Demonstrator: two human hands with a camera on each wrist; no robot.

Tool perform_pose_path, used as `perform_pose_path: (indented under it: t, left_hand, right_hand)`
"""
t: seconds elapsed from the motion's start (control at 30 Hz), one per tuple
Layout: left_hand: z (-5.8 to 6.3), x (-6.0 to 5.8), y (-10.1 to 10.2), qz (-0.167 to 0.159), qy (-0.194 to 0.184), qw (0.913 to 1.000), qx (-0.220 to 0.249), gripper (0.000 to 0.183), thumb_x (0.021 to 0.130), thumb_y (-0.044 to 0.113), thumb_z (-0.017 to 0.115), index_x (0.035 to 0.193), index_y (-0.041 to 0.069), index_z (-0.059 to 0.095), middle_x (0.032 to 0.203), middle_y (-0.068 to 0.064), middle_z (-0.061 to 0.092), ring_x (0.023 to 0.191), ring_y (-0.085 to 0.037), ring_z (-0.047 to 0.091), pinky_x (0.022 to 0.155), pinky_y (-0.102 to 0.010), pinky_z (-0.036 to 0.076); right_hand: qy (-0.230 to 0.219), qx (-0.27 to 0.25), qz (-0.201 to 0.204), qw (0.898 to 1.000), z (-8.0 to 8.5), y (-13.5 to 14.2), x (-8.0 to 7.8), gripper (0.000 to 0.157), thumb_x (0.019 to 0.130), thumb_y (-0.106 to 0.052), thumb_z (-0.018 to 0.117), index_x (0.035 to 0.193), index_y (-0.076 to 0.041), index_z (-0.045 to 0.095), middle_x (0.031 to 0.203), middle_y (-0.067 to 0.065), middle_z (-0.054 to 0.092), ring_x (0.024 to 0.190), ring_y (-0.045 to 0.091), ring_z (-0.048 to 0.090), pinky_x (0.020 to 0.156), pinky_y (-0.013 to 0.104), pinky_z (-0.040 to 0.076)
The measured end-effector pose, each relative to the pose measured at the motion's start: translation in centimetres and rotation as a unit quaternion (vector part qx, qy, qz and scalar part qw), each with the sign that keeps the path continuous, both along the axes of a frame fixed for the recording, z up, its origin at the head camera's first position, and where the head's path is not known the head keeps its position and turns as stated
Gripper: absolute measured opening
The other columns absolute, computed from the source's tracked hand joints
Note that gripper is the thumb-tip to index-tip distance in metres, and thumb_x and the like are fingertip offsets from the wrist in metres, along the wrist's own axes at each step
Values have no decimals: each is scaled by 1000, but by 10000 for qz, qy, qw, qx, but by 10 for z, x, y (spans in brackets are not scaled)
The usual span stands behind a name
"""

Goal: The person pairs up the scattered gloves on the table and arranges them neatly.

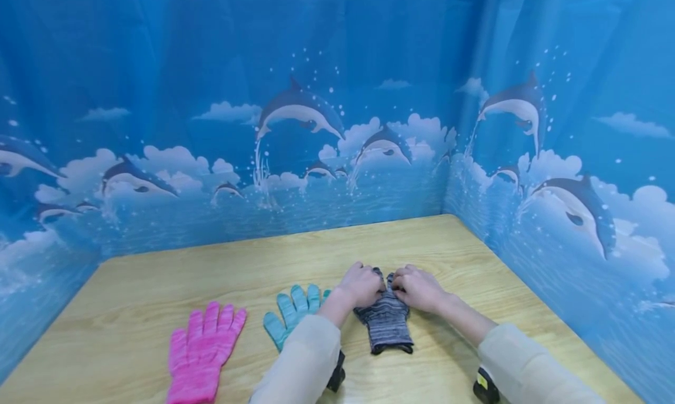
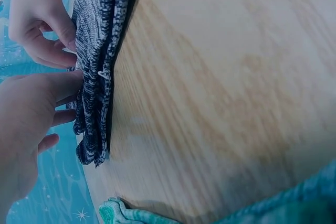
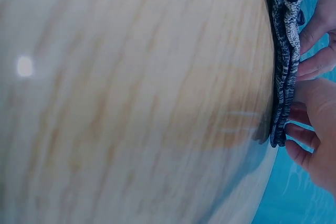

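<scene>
A grey-and-black marled knit glove (image 1: 389, 323) lies on the table, its dark-edged cuff toward me. My left hand (image 1: 362, 286) pinches the finger end on its left side. At the glove's right side, my right hand (image 1: 419, 288) pinches the fabric near another finger. Both wrist views show the glove low along the tabletop, with the fingertips of the left hand (image 2: 26, 124) and right hand (image 3: 321, 129) at its upper face. Parts of the glove's fingers are hidden beneath the hands.
A teal glove (image 1: 293, 310) lies left of the grey one, partly covered by my left sleeve (image 1: 303, 357). Farther left is a pink glove (image 1: 203, 351), fingers pointing away. The wooden table (image 1: 237, 269) meets a blue dolphin-print curtain (image 1: 211, 99) at the back and right.
</scene>
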State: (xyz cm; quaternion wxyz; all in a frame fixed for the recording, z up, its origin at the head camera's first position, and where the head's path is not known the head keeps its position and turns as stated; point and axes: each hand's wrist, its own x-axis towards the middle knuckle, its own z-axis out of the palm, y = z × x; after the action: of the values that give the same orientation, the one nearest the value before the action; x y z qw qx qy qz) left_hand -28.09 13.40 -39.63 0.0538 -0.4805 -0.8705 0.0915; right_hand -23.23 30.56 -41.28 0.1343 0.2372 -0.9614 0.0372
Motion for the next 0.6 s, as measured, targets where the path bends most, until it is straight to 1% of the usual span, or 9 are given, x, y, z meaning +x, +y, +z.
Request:
perform_pose_path:
  t: [0.13,0.23,0.33,0.4,0.47,0.53,0.6]
  left_hand:
    - [1,0,-1,-60,-36,10000,67,16,89,33,60,102,34,70,95,15,66,87,-10,57,80,-30,38]
    - [2,0,-2,-158,32,9998,129,16,90,32,60,101,34,70,95,16,66,89,-10,57,79,-30,38]
    - [5,2,0,-343,106,9991,203,16,90,31,59,101,33,70,95,16,66,89,-9,57,80,-29,39]
    - [7,4,2,-478,117,9986,201,17,91,31,58,103,32,70,96,15,66,89,-9,56,81,-29,39]
    - [8,7,4,-569,31,9982,162,19,91,30,58,107,32,69,99,16,65,92,-9,56,84,-29,39]
    - [7,10,7,-644,-36,9979,70,21,92,30,57,110,32,68,102,16,65,95,-9,55,88,-29,38]
    - [6,12,11,-725,-13,9974,11,21,92,31,57,109,32,68,102,17,64,97,-9,55,89,-30,38]
  right_hand:
    - [-66,-139,-41,9999,3,2,1,9,77,-8,69,86,-8,70,91,4,63,83,23,56,70,36,48]
    - [-36,-333,-215,9992,6,5,1,12,76,-4,67,87,-7,71,91,4,64,85,24,57,72,38,49]
    - [38,-452,-417,9981,9,8,0,13,74,-1,66,86,-6,71,88,4,65,85,25,58,72,39,49]
    - [48,-433,-491,9978,10,10,0,14,74,-1,66,85,-6,71,87,4,64,84,25,58,72,39,49]
    - [11,-385,-539,9978,10,12,-1,14,74,-1,66,86,-6,71,87,4,64,83,25,58,71,39,49]
    - [-39,-369,-589,9976,9,13,-1,13,74,-2,67,86,-6,71,86,5,64,84,25,58,72,39,49]
    - [-5,-310,-670,9973,8,16,-1,12,74,-3,67,85,-5,71,85,5,64,83,25,59,71,39,50]
